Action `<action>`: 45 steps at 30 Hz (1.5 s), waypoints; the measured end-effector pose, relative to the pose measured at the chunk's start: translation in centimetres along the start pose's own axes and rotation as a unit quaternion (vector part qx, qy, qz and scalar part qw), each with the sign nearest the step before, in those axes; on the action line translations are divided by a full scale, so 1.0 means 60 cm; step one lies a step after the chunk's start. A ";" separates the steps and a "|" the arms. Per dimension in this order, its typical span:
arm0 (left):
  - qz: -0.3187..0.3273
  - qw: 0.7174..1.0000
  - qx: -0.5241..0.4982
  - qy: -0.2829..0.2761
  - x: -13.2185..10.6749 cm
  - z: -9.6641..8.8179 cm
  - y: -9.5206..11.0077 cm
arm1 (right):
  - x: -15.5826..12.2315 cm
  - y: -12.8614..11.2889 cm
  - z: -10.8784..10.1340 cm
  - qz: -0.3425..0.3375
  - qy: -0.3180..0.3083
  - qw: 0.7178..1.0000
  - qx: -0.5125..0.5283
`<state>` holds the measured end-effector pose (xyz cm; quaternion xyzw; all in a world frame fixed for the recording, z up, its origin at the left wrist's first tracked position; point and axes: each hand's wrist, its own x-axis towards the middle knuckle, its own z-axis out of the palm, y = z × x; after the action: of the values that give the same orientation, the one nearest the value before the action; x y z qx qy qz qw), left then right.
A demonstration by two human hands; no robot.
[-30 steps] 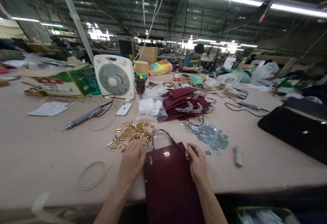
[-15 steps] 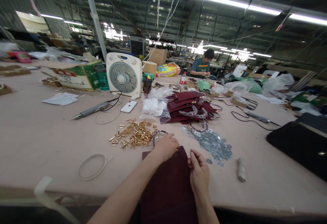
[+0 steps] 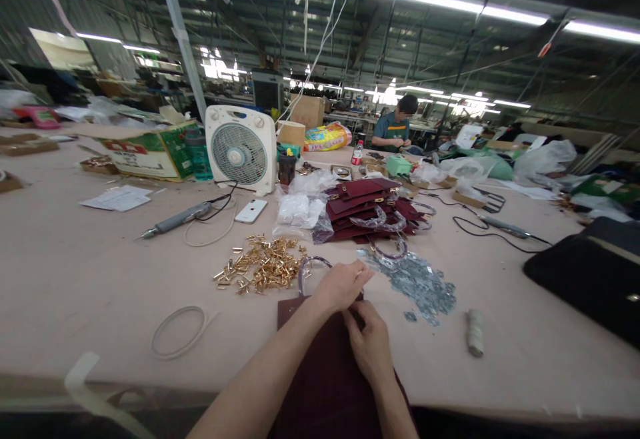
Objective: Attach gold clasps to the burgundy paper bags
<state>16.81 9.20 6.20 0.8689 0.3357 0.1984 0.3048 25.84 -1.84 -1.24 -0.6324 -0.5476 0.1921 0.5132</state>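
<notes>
A dark red bag [image 3: 325, 372] with a plastic-wrapped handle [image 3: 306, 271] lies on the table in front of me. My left hand [image 3: 340, 285] reaches across the bag's top edge, its fingers pinched together near the right corner. Just below it, my right hand [image 3: 370, 342] rests on the bag with fingers curled toward the left hand. What either hand pinches is too small to make out. A heap of small gold metal fittings [image 3: 263, 269] lies left of the handle. Right of the hands is a scatter of small silver-grey pieces [image 3: 417, 282].
Behind are a stack of dark red bags [image 3: 367, 209], clear plastic packets [image 3: 297, 211], a white phone [image 3: 251, 210], a grey power tool [image 3: 175, 220], a white fan [image 3: 241, 151] and a black bag [image 3: 590, 272]. A small roll [image 3: 475, 332] and a white loop [image 3: 177, 332] lie nearby. Another person [image 3: 395, 129] works at the far end.
My left hand has crossed from the bag's left corner, by the gold fittings, to its upper right edge. My right hand has dropped slightly and now sits beneath the left hand.
</notes>
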 end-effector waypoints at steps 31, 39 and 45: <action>-0.108 0.984 0.142 0.028 -0.071 0.036 -0.078 | 0.021 0.052 -0.032 0.139 0.014 0.983 0.119; -0.113 0.984 0.136 0.025 -0.071 0.038 -0.079 | 0.013 0.064 -0.019 0.075 0.036 0.996 0.029; -0.106 0.984 0.138 0.028 -0.074 0.038 -0.077 | 0.012 0.066 -0.015 0.024 0.026 0.999 -0.040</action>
<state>12.86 7.89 0.82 0.8564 0.4584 0.1410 0.1913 28.79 -1.10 -4.07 -0.6702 -0.5254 0.1660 0.4973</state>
